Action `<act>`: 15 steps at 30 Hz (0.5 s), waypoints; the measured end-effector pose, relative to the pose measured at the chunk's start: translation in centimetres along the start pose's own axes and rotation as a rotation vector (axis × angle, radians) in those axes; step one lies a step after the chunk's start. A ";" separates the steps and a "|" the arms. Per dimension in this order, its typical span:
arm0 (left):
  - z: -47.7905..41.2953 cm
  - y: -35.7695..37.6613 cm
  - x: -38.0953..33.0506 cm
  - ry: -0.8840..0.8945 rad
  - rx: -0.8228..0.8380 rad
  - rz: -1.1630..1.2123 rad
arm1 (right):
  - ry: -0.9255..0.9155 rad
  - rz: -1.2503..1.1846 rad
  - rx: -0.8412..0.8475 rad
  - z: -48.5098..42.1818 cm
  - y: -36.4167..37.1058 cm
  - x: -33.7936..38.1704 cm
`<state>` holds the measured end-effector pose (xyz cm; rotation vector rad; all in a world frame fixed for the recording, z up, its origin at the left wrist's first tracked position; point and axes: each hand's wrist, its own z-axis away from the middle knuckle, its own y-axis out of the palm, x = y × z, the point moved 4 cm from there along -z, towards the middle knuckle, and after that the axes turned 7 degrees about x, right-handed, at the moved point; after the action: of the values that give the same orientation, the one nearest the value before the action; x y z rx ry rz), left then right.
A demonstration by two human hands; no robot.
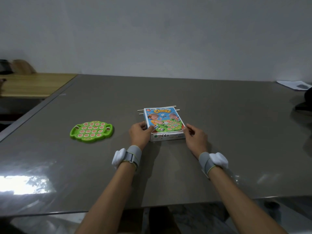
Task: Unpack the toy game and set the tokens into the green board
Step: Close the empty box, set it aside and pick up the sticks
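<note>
The toy game box (pixel 164 123), blue with cartoon children on its lid, lies flat in the middle of the grey table (pixel 219 132). My left hand (pixel 141 132) grips its near left corner, thumb on the lid. At the near right corner my right hand (pixel 194 135) touches the box edge with its fingertips. The green board (pixel 91 131) sits apart to the left, its round holes filled with several red-rimmed tokens (pixel 92 127). Two thin wooden sticks (pixel 171 107) poke out from under the box's far end.
A wooden bench (pixel 33 85) stands beyond the table's left edge. Papers (pixel 295 84) lie at the far right corner, with a dark object (pixel 305 102) near the right edge. Both wrists wear grey bands with white pods.
</note>
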<state>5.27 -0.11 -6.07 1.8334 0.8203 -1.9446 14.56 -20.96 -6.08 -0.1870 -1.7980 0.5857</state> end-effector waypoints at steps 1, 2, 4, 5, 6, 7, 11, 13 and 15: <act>0.0 0.3 0.0 -0.013 -0.001 0.005 | 0.007 -0.008 0.003 -0.1 -0.1 -0.1; 0.1 0.4 -0.1 -0.020 0.000 0.003 | 0.014 -0.013 0.008 -0.2 -0.1 -0.1; 0.4 0.6 -0.1 -0.039 -0.007 -0.005 | 0.020 -0.025 0.013 -0.5 -0.3 -0.2; 0.5 0.7 -0.2 -0.046 -0.015 -0.003 | 0.026 -0.036 0.010 -0.6 -0.3 -0.2; 0.7 0.7 -0.1 -0.049 -0.019 0.007 | 0.032 -0.047 0.007 -0.7 -0.3 -0.2; 0.8 0.7 0.0 -0.056 -0.020 0.015 | 0.041 -0.058 0.004 -0.8 -0.3 -0.2; 1.0 -0.1 -0.6 -0.061 -0.020 0.034 | 0.049 -0.082 -0.025 -0.7 -0.3 0.7; 1.1 -1.4 -1.4 -0.051 -0.015 0.048 | 0.025 -0.095 -0.024 -0.5 0.0 2.0; 0.9 -2.4 -2.1 -0.037 0.006 0.055 | 0.001 -0.114 -0.024 -0.4 0.2 3.2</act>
<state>3.32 0.93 -3.57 1.7990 0.7450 -1.9430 13.90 -19.33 -3.37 -0.0999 -1.8019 0.4831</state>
